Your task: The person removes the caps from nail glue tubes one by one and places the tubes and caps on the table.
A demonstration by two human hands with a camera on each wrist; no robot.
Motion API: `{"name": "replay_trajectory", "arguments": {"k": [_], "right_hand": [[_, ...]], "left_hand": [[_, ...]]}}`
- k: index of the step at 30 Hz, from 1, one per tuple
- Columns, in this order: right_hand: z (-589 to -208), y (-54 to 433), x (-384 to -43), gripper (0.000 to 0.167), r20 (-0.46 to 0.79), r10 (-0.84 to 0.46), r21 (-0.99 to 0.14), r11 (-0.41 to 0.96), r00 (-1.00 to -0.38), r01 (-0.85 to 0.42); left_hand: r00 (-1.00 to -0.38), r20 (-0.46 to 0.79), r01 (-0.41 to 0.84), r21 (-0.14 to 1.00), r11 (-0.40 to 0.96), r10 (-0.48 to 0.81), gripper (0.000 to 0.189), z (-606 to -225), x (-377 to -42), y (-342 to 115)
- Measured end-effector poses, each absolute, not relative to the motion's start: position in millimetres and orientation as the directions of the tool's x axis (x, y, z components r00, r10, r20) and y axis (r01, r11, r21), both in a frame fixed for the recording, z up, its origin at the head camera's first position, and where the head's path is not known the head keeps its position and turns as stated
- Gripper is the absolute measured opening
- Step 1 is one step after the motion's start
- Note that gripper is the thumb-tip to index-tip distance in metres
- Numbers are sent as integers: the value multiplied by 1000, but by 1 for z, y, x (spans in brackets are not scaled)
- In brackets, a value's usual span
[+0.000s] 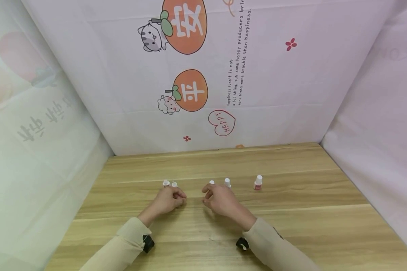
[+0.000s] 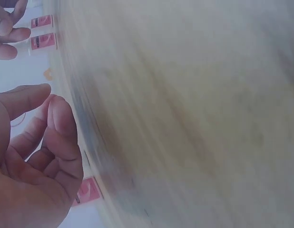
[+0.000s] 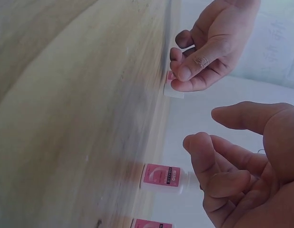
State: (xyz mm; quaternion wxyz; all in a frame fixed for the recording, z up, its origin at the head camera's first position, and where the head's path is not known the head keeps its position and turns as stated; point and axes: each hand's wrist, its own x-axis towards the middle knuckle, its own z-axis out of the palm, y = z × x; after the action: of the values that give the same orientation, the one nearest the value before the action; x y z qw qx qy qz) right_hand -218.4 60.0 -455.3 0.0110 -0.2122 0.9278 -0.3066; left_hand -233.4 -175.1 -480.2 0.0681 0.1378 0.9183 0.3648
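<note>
Small white bottles with pink labels stand in a rough row on the table. My left hand (image 1: 169, 199) is just in front of two of them, a left bottle (image 1: 166, 183) and its neighbour (image 1: 174, 184). Its fingers are loosely bent, with nothing held in the left wrist view. My right hand (image 1: 220, 199) hovers near another bottle (image 1: 211, 182), partly hidden behind it, and a further bottle (image 1: 227, 181). In the right wrist view a gap shows between thumb and fingers, and a labelled bottle (image 3: 161, 176) stands beyond the fingertips.
A separate bottle (image 1: 258, 183) stands farther right. The wooden table (image 1: 203, 241) meets a printed white cloth wall (image 1: 274, 94) at the back, with more white cloth at both sides. Dark straps (image 1: 148, 244) are on the wrists.
</note>
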Motion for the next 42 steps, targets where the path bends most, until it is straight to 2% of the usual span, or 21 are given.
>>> {"name": "replay_trajectory", "arguments": {"k": [18,29,42], "right_hand": [[-452,72,-214,25,124,-385,-594,709,-914,-379],[-451,79,-213,21,150,-374,-576,719,-915,-388],[-451,88,-214,14,120,-335,-618,711,-934,-334]], "left_hand": [[-942,-82,145,775,615,326,7,-483,-233,-160],[-942,-77,147,779,610,326,8,-483,-235,-150],[-947,-79,126,800,586,311,9,-484,-238,-142]]}}
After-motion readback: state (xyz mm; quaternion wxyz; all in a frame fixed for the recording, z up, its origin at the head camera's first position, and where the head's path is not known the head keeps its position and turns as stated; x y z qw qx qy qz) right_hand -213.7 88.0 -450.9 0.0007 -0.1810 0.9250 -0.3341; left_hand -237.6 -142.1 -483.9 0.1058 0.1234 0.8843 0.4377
